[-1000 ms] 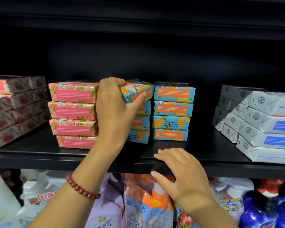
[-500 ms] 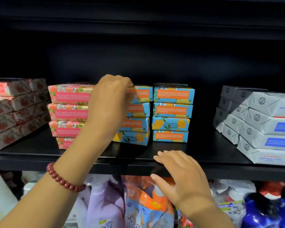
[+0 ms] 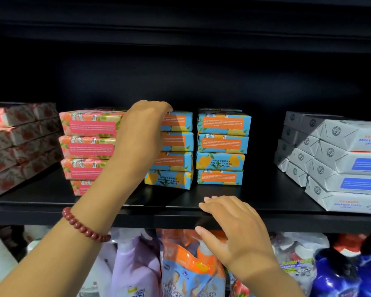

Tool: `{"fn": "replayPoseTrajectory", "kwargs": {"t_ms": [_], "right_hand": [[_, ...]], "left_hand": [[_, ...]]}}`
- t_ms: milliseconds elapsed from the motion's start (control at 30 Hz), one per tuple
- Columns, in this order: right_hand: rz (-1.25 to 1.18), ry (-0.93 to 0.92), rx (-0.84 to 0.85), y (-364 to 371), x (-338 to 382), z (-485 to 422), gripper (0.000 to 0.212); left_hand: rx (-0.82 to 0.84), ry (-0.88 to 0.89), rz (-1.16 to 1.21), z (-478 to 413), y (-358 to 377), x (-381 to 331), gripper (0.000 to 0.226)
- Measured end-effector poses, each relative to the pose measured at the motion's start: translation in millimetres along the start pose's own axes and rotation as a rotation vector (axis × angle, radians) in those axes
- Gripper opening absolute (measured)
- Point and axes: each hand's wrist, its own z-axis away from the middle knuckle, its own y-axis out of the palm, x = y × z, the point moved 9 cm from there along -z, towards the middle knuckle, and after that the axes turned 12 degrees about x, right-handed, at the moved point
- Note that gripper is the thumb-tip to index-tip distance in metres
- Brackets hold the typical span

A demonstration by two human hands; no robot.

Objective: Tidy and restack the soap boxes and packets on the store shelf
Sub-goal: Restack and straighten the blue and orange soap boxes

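A: Surface?
B: Black shelf (image 3: 51, 202), dark back wall. Lower tier, 6 o'clock: pouches (image 3: 189, 271).
A: Stock, left to right?
B: 9 o'clock: red packets (image 3: 15, 146), four high, skewed. Pink boxes (image 3: 90, 136), four high, bottom one offset. Centre: left blue stack (image 3: 176, 159), bottom box out of line. Right blue stack (image 3: 222, 146) just beside it. 3 o'clock: grey packets (image 3: 341, 163), angled.
A: Hands?
B: Left hand (image 3: 141, 133) curls over the left blue stack's top; fingertips hidden. Right hand (image 3: 236, 228), 5 o'clock: fingers straight on the shelf edge, holding nothing.
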Motion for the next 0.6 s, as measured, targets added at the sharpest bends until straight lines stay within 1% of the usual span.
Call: {"fn": "replayPoseTrajectory", "kwargs": {"t_ms": [133,200,267,333,367,433,467,533,567,600], "right_hand": [[-0.028,0.007,0.021,1,0,1,0.037],[-0.028,0.012,0.040,0,0,0,0.037],[-0.030,0.014,0.071,0,1,-1,0.037],[-0.101,0.008,0.083,-2,0,-2,0.037],[-0.184,0.011,0.067,-6,-2,-2,0.037],[-0.318,0.021,-0.021,-23,-12,-8,0.033],[-0.314,0.024,-0.092,-36,-18,-14,0.032],[-0.216,0.034,-0.227,-64,-29,-31,0.032],[-0.167,0.047,-0.259,-75,-36,-42,0.035],[-0.124,0.068,-0.250,-81,-42,-55,0.039]], "left_hand": [[0.040,-0.004,0.012,-1,5,-2,0.036],[0.030,0.002,0.027,3,5,-2,0.035],[-0.029,0.043,0.058,14,0,-3,0.032],[-0.112,0.136,0.092,34,-6,-9,0.026],[-0.138,0.189,0.109,46,-5,-13,0.024],[-0.129,0.270,0.161,72,6,-19,0.020],[-0.102,0.287,0.184,83,15,-21,0.018],[-0.024,0.275,0.203,100,34,-21,0.019],[0.018,0.255,0.186,105,44,-19,0.023],[0.051,0.231,0.156,108,51,-17,0.028]]}}
